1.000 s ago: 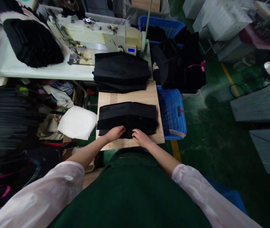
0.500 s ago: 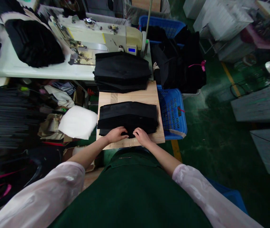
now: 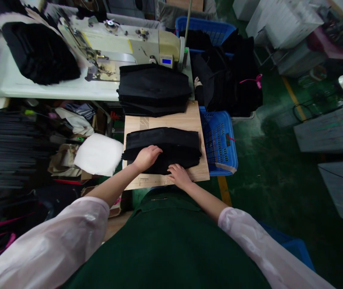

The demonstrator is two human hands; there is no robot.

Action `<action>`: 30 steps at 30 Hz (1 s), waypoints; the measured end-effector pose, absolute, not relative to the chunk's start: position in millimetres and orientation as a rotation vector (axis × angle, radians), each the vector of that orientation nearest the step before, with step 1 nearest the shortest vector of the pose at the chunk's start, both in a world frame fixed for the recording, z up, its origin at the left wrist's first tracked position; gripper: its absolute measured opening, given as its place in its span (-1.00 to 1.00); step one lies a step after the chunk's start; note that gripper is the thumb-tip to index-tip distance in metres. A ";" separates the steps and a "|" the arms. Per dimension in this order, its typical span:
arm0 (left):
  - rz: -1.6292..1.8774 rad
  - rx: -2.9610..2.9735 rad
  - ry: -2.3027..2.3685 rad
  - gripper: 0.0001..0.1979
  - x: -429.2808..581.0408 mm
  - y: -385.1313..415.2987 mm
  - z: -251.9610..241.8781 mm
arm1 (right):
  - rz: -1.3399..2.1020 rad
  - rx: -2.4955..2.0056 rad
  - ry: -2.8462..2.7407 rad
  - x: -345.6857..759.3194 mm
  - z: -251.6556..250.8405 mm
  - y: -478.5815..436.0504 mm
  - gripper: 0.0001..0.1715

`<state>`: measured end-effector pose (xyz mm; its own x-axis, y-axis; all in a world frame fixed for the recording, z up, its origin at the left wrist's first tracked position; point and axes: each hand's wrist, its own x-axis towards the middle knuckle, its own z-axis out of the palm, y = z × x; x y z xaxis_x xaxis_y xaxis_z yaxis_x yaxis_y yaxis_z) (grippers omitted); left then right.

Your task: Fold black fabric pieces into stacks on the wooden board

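Note:
A stack of black fabric pieces [image 3: 171, 138] lies on a light wooden board [image 3: 203, 170] in front of my body. My left hand [image 3: 147, 157] is over the left middle of this stack, fingers bent together and closed on the top black fabric piece; its fingertips are partly hidden. Lower and to the right, my right hand [image 3: 178, 176] rests at the stack's near edge with its fingers somewhat spread. Behind sits a second stack of black fabric pieces [image 3: 155, 86], across the board's far end and the sewing table's edge.
A sewing machine [image 3: 141, 44] with a small lit display stands on the white table [image 3: 66, 90]. Blue plastic baskets [image 3: 227, 148] and piled black fabric [image 3: 234, 80] are at the right. A white padded piece [image 3: 99, 154] lies left of the board.
My left hand has moved up from the stack's near edge onto its middle. The right hand stays at the near edge, slightly lower, with its fingers spread from a pinch.

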<state>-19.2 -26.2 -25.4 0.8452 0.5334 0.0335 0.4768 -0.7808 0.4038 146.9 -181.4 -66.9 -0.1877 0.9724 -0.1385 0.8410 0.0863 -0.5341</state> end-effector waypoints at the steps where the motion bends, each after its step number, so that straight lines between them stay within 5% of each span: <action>1: 0.168 2.617 0.838 -0.81 -12.8 -22.7 -24.8 | 0.782 -1.818 -2.122 147.6 -67.4 -179.0 -0.77; 5: -0.010 2.545 1.143 -0.84 9.0 -23.6 -24.2 | 0.809 -1.809 -2.157 147.7 -67.8 -172.7 -0.89; 9: -0.234 2.468 1.316 -0.71 15.1 -36.4 -28.1 | 0.768 -1.806 -2.185 143.8 -72.5 -172.3 -0.85; 14: -0.220 2.322 1.421 -0.79 2.5 -43.3 -39.4 | 0.714 -1.791 -2.237 141.4 -79.4 -169.5 -0.82; 23: -0.037 2.018 0.734 -0.78 -41.6 -44.3 -58.1 | 0.845 -1.948 -2.002 151.1 -74.0 -158.4 -0.83; 30: -0.058 2.082 0.791 -0.80 -41.0 -46.4 -74.3 | 0.879 -1.939 -1.908 156.5 -82.9 -157.2 -0.83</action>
